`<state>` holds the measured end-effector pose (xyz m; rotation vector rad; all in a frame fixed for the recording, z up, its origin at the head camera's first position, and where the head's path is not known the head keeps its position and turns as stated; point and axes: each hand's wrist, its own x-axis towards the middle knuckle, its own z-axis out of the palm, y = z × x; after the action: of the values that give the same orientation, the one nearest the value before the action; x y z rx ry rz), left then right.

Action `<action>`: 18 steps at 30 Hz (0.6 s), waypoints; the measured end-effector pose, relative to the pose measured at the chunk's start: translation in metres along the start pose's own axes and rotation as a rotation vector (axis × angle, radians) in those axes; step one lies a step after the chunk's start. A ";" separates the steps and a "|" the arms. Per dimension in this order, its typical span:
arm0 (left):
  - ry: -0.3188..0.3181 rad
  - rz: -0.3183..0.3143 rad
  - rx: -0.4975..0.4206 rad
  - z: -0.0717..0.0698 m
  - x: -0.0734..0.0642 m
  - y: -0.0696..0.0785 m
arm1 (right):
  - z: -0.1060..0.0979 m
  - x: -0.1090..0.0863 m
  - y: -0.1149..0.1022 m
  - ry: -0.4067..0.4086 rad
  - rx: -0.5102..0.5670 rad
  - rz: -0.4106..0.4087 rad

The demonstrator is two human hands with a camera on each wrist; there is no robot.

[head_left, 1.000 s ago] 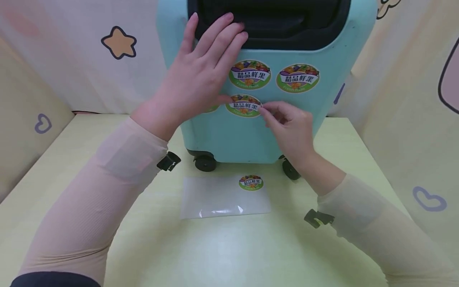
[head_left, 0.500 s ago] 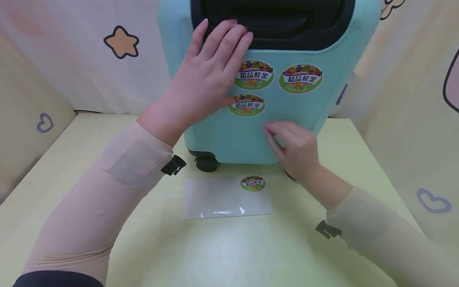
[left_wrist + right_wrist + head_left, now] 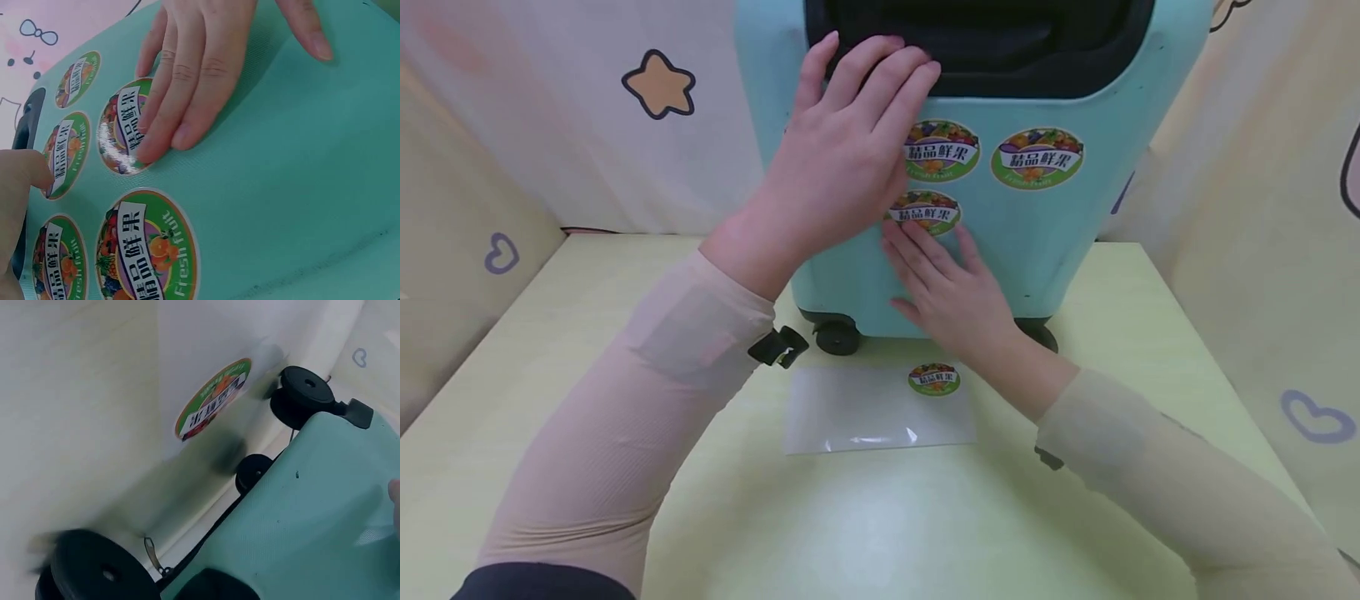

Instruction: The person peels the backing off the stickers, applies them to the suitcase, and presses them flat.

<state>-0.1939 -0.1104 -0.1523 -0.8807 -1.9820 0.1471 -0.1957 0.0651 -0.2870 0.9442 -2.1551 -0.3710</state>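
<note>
A turquoise suitcase (image 3: 1022, 250) stands upright on its wheels, with several oval fruit stickers on its front. My left hand (image 3: 846, 158) rests on its upper left part, fingers reaching over the edge of the black panel (image 3: 985, 50). With straightened fingers, my right hand (image 3: 951, 292) touches the lower part of a sticker (image 3: 936, 204) in the lower row. The left wrist view shows those fingers (image 3: 175, 106) lying across that sticker (image 3: 115, 140), while my left thumb (image 3: 37, 169) touches another sticker (image 3: 69, 153). Only a fingertip (image 3: 395, 490) enters the right wrist view.
A pale sheet (image 3: 850, 408) lies on the table (image 3: 850, 517) before the suitcase, bearing one sticker (image 3: 934, 379) at its upper right. Black wheels (image 3: 837, 337) stand just behind it. Printed curtains (image 3: 565, 125) enclose the table's back and sides.
My right hand left the lower-row sticker's right edge with its fingertips together, dropped below it, then came back up with fingers spread onto its lower part. My left hand stays on the suitcase.
</note>
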 end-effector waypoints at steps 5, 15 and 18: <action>-0.015 -0.020 -0.006 0.001 0.000 0.001 | 0.002 -0.003 0.002 0.044 0.059 -0.011; -0.044 -0.045 0.012 0.001 0.000 0.003 | 0.006 -0.013 0.008 0.143 0.091 0.010; -0.041 -0.050 0.000 0.001 0.001 0.004 | 0.005 -0.016 0.011 0.134 0.091 0.021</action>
<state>-0.1931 -0.1069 -0.1540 -0.8331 -2.0403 0.1377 -0.1979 0.0839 -0.2927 0.9679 -2.0720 -0.1942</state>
